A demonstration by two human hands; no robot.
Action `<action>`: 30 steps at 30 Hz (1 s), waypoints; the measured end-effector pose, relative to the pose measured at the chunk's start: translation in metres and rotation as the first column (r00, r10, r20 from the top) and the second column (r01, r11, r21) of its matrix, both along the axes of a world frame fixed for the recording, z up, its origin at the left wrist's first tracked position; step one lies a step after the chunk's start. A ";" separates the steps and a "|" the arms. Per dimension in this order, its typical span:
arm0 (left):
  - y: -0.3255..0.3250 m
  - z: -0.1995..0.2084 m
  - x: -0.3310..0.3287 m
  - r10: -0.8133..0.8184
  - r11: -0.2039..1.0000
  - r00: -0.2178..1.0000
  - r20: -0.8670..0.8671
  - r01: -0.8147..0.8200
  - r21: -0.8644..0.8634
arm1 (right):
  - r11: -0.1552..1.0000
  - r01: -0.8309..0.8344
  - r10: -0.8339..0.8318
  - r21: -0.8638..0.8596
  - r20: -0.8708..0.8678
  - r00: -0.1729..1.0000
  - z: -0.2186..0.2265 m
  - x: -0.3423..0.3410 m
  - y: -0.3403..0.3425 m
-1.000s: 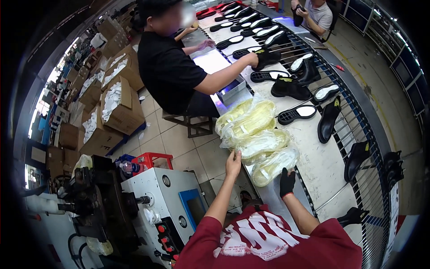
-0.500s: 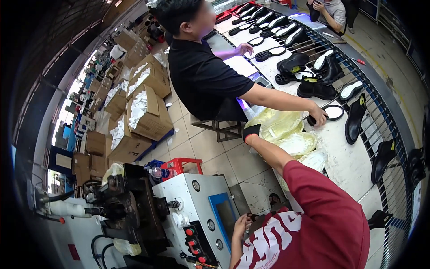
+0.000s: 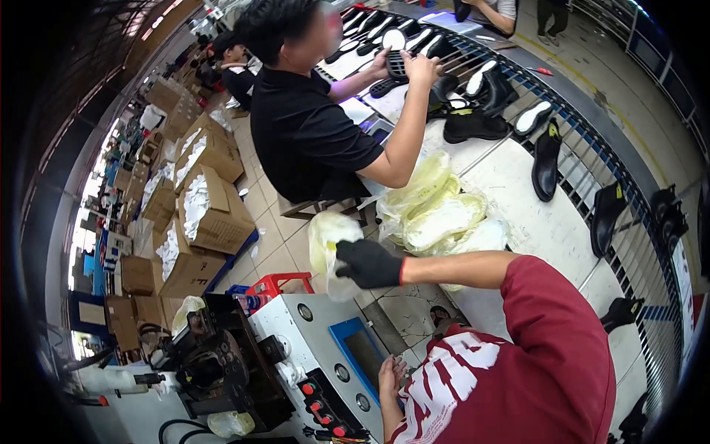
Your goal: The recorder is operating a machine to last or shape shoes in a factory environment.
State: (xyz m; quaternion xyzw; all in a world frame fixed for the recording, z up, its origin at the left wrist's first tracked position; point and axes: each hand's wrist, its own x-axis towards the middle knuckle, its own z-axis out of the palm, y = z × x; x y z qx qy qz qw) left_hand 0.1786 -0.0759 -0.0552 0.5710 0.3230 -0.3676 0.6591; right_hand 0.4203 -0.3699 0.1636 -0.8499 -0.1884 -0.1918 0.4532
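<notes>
Over the tiled floor (image 3: 270,240) in the head view, the gloved right hand (image 3: 368,264) has its fingers clamped on a yellowish plastic-wrapped bundle (image 3: 329,233), now away from the wrapped pile (image 3: 444,222) it was at earlier. The bare left hand (image 3: 390,375) is near the white machine (image 3: 314,344); whether its fingers hold anything I cannot tell. A co-worker (image 3: 314,133), previously reaching across the pale worktable (image 3: 510,177), now holds up a sole (image 3: 397,65). Black boots (image 3: 547,163) line its far side; cartons (image 3: 225,222) stand left.
</notes>
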 end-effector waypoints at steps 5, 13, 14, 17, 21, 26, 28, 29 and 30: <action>-0.028 -0.016 0.061 -0.276 0.961 0.957 0.088 0.276 0.018 | 0.978 -0.096 0.074 0.187 0.119 0.990 0.091 -0.171 -0.022; -0.109 0.006 0.188 -0.261 0.965 0.912 0.316 0.255 0.060 | 0.902 0.399 -0.429 -0.166 -0.231 0.873 0.044 -0.327 -0.065; -0.127 0.010 0.209 -0.286 0.958 0.889 0.357 0.277 0.077 | 0.864 0.440 -0.495 -0.245 -0.252 0.832 0.015 -0.335 -0.066; -0.176 0.024 0.258 -0.432 0.899 0.819 0.378 0.356 0.256 | 0.772 0.481 -0.619 -0.416 -0.322 0.716 -0.081 -0.343 -0.080; -0.225 0.032 0.296 -0.568 0.819 0.564 0.600 0.315 0.480 | 0.727 0.445 -0.677 -0.523 -0.439 0.591 -0.161 -0.340 -0.080; -0.285 0.029 0.291 -0.800 0.592 0.262 0.540 0.200 0.781 | 0.673 0.641 -0.739 -0.371 -0.297 0.604 -0.152 -0.293 -0.140; -0.303 0.031 0.288 -0.815 0.568 0.261 0.518 0.178 0.803 | 0.585 0.773 -0.811 -0.245 -0.179 0.557 -0.151 -0.236 -0.199; -0.307 0.033 0.285 -0.795 0.590 0.285 0.535 0.158 0.792 | 0.535 0.825 -0.845 -0.182 -0.089 0.528 -0.155 -0.204 -0.231; -0.312 0.035 0.282 -0.769 0.619 0.307 0.560 0.142 0.772 | 0.494 0.838 -0.869 -0.233 -0.102 0.484 -0.161 -0.171 -0.263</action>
